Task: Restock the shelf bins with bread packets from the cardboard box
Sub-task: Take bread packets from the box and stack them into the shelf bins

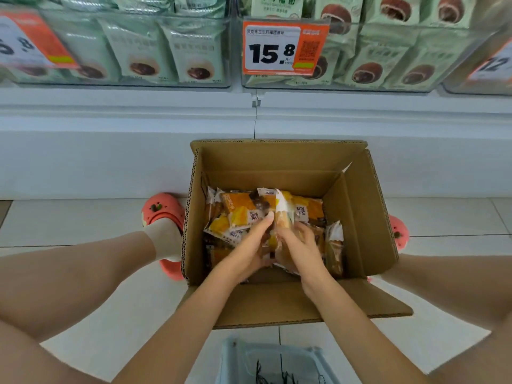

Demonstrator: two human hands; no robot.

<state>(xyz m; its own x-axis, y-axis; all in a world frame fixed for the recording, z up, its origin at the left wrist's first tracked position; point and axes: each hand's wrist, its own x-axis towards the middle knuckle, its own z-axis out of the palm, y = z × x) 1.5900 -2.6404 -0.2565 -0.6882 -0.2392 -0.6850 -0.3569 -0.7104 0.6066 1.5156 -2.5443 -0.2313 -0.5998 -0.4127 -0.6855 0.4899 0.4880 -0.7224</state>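
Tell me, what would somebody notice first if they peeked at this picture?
Probably the open cardboard box on the floor in the middle, with orange bread packets piled inside and the left hand and right hand gathering a bunch of them together. Next, the bright orange price tag reading 15.8 on the clear shelf bin above, which is full of pale green packets. The pink clog left of the box pops too.

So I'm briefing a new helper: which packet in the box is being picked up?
Find the open cardboard box on the floor below the shelf. Both hands meet in its middle, gripping one packet. It stands on edge, its white end up, while the other packets lie flat.
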